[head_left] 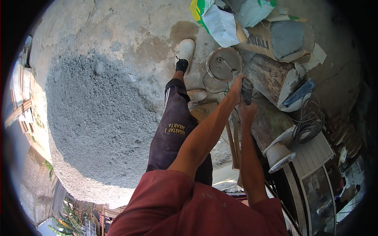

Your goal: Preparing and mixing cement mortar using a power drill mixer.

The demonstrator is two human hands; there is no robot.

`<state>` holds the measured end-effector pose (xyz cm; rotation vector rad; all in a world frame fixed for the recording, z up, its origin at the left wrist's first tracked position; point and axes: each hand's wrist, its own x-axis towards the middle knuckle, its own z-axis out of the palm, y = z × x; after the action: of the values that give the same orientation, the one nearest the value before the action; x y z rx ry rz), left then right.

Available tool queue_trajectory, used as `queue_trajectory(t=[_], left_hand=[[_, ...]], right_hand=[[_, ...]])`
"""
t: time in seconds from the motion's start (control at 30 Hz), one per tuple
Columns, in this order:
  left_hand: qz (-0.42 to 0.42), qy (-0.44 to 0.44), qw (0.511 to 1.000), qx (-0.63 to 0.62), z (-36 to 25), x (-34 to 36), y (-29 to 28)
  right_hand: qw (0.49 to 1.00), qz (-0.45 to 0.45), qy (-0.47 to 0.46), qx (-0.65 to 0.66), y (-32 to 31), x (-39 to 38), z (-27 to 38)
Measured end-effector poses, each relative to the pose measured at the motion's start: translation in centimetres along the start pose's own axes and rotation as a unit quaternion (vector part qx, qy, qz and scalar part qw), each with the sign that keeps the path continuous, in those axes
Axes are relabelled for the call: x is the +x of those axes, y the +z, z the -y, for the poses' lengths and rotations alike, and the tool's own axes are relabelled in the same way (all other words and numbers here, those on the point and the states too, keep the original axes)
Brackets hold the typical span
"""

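Observation:
Both my hands are on a dark power drill (247,91) beside a round bucket (208,67). My left hand (236,85) is closed at its front end, nearer the bucket. My right hand (247,113) grips the rear end. A thin rod (225,63) reaches into the wet grey cement mix (220,72) that fills the bucket; its lower end is hidden in the mix. Fingers of both hands are partly hidden by the hands themselves.
A big grey sand heap (98,122) spreads at the left. Beyond the bucket lies a torn paper bag (256,44) with grey powder. A rough wood block (267,74), a coiled cable (309,124) and wooden handles (233,145) are at the right. My shoe (185,50) stands left of the bucket.

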<state>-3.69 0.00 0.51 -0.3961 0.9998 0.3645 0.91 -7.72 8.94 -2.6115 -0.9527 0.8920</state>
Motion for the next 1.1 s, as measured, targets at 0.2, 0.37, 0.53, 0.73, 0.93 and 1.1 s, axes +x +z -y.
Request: queue_trajectory(t=[0.2,0.37,0.53,0.73,0.93,1.1], left_hand=[[0.005,-0.044,0.999,0.006,0.0,0.6,2.1],[0.006,-0.054,0.998,0.019,1.1,1.0,1.9],[0.019,-0.047,0.999,-0.011,2.5,0.8,0.9],[0.001,-0.035,0.999,-0.020,3.1,0.4,-0.1],[-0.025,-0.027,0.999,-0.011,2.5,0.2,0.3],[-0.034,-0.039,0.999,-0.015,2.2,-0.6,0.5]], right_hand=[[0.998,-0.030,0.007,-0.047,-0.6,1.3,-0.3],[0.996,-0.030,0.023,-0.080,-1.4,0.9,-0.6],[0.995,-0.038,0.023,-0.091,-1.5,-0.5,-0.5],[0.995,-0.026,0.046,-0.088,-1.4,-1.5,-0.6],[0.998,-0.019,0.022,-0.055,-1.1,-1.3,-1.0],[0.999,-0.025,-0.014,-0.029,-1.1,-1.5,-1.0]])
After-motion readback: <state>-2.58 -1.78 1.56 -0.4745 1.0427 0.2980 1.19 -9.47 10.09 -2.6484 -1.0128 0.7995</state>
